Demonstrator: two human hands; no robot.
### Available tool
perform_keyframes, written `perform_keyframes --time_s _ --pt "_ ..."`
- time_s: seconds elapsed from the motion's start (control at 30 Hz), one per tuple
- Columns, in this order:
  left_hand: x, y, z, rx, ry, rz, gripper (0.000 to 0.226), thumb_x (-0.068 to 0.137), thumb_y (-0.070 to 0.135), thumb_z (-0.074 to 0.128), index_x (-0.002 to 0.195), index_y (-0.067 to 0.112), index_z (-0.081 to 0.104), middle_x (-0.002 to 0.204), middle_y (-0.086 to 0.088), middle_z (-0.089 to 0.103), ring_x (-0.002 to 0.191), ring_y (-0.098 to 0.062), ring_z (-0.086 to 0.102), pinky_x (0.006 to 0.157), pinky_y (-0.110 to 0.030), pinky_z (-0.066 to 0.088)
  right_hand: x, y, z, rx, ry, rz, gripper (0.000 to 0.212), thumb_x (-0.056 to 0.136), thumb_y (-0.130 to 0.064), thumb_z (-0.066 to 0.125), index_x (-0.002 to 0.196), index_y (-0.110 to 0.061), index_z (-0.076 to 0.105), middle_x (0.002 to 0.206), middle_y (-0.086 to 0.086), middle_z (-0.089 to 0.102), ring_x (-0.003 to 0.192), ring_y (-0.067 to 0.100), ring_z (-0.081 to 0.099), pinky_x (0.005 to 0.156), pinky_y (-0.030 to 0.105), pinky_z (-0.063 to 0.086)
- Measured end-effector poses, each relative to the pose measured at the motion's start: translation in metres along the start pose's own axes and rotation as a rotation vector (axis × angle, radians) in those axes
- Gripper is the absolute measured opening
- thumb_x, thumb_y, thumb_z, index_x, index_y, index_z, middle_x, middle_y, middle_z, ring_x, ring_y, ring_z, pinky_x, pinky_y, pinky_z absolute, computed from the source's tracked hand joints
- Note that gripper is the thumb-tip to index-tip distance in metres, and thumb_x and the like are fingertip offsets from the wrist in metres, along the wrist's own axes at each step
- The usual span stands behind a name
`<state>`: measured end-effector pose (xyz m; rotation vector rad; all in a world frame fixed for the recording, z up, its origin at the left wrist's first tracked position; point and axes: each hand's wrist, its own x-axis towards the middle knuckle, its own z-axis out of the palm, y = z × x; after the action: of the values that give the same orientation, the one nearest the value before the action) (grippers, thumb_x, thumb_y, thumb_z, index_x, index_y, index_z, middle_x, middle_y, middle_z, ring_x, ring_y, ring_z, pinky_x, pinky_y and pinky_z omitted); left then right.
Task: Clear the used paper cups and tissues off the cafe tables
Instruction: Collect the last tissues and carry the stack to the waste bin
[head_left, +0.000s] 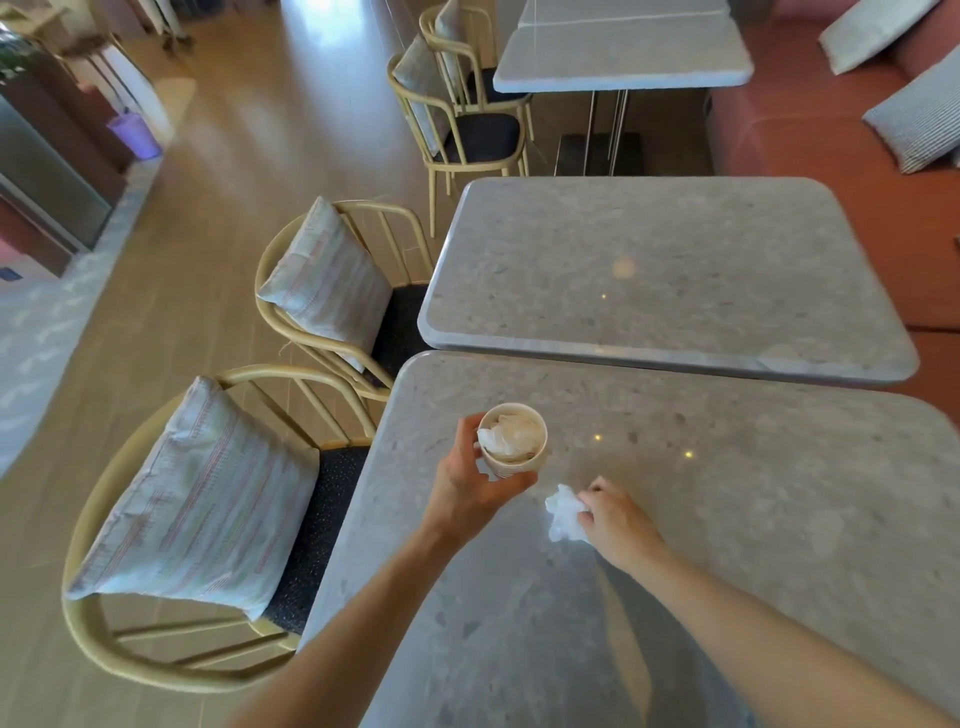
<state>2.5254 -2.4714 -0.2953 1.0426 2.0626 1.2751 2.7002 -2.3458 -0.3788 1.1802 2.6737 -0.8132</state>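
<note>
Over grey speckled stone tabletop: left hand grips tissue-stuffed tan paper cup; right hand fingers pinch crumpled white tissue.

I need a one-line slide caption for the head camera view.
Left hand holds a tissue-stuffed beige paper cup while right hand pinches a crumpled white tissue on the grey stone table.

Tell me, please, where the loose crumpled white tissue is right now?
In the head view, the crumpled white tissue lies on the near grey stone table, pinched by the right hand, just right of the paper cup the left hand holds.
</note>
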Motion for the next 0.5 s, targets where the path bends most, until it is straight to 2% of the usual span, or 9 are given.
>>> perform_keyframes --time_s 0.1,0.17,0.2,0.27,0.3,0.33,0.37,0.43,0.5 --pt "0.001 0.000 -0.006 -0.006 0.019 -0.010 0.071 0.070 0.042 0.089 0.125 0.038 0.044 0.118 0.025 0.059 0.110 0.008 0.057 0.081 -0.007 0.049 -0.005 -0.004 0.006 -0.015 -0.070 0.013 0.031 0.086 -0.032 0.066 0.105 -0.008 0.060 0.108 0.002 0.047 0.097 0.021 0.054 0.081 0.029 0.046" --pt "0.001 0.000 -0.009 -0.015 0.032 -0.015 0.070 0.070 0.042 0.089 0.124 0.039 0.045 0.117 0.026 0.061 0.109 0.008 0.058 0.079 -0.006 0.049 -0.008 -0.006 0.002 -0.038 -0.107 -0.004 0.024 0.084 -0.025 0.069 0.100 -0.011 0.058 0.106 0.002 0.047 0.098 0.023 0.056 0.079 0.029 0.043" --pt "0.001 0.000 -0.010 -0.016 0.037 -0.021 0.069 0.070 0.043 0.090 0.123 0.041 0.045 0.115 0.028 0.061 0.108 0.008 0.058 0.078 -0.006 0.049 -0.010 -0.007 -0.002 -0.050 -0.115 -0.011 0.012 0.085 -0.017 0.067 0.090 -0.013 0.056 0.102 0.003 0.047 0.098 0.025 0.057 0.076 0.029 0.041" --pt "0.001 0.000 -0.011 -0.024 0.042 -0.039 0.068 0.069 0.044 0.089 0.121 0.046 0.046 0.114 0.033 0.060 0.107 0.009 0.059 0.077 -0.008 0.051 -0.009 -0.007 -0.008 0.025 -0.049 0.027 0.030 0.081 -0.003 0.059 0.064 -0.022 0.043 0.088 0.003 0.048 0.089 0.029 0.059 0.066 0.027 0.033" --pt "0.001 0.001 -0.012 -0.029 0.043 -0.046 0.068 0.068 0.044 0.089 0.121 0.047 0.046 0.114 0.035 0.060 0.106 0.009 0.059 0.077 -0.008 0.052 -0.007 -0.009 -0.014 0.093 0.009 0.053 0.038 0.079 -0.001 0.056 0.059 -0.026 0.038 0.082 0.003 0.049 0.082 0.027 0.058 0.063 0.025 0.030" --pt "0.001 0.002 -0.013 -0.030 0.043 -0.050 0.069 0.068 0.044 0.089 0.121 0.049 0.046 0.113 0.036 0.060 0.106 0.010 0.059 0.077 -0.008 0.052 -0.004 -0.014 -0.023 0.159 0.071 0.072 0.038 0.079 0.000 0.056 0.057 -0.027 0.041 0.080 0.002 0.049 0.078 0.026 0.055 0.060 0.024 0.029" --pt "0.001 0.003 -0.014 -0.029 0.043 -0.052 0.070 0.068 0.043 0.090 0.121 0.050 0.046 0.113 0.038 0.060 0.106 0.012 0.058 0.077 -0.006 0.051 0.000 -0.020 -0.034 0.206 0.131 0.070 0.030 0.080 -0.001 0.058 0.060 -0.022 0.052 0.081 0.001 0.049 0.076 0.023 0.053 0.057 0.021 0.029" --pt "0.001 0.007 -0.016 -0.037 0.038 -0.051 0.070 0.068 0.041 0.089 0.122 0.051 0.045 0.112 0.041 0.058 0.106 0.016 0.055 0.076 -0.001 0.047 0.008 -0.037 -0.059 0.291 0.252 0.030 0.010 0.083 -0.004 0.063 0.083 -0.010 0.071 0.087 -0.001 0.051 0.078 0.016 0.051 0.059 0.014 0.031" --pt "0.000 0.012 -0.017 -0.047 0.041 -0.049 0.070 0.068 0.040 0.089 0.123 0.052 0.046 0.114 0.036 0.060 0.106 0.015 0.055 0.076 -0.001 0.047 0.013 -0.055 -0.089 0.360 0.362 -0.045 0.013 0.084 -0.008 0.066 0.095 -0.008 0.073 0.093 -0.001 0.053 0.080 0.012 0.053 0.067 0.013 0.036"
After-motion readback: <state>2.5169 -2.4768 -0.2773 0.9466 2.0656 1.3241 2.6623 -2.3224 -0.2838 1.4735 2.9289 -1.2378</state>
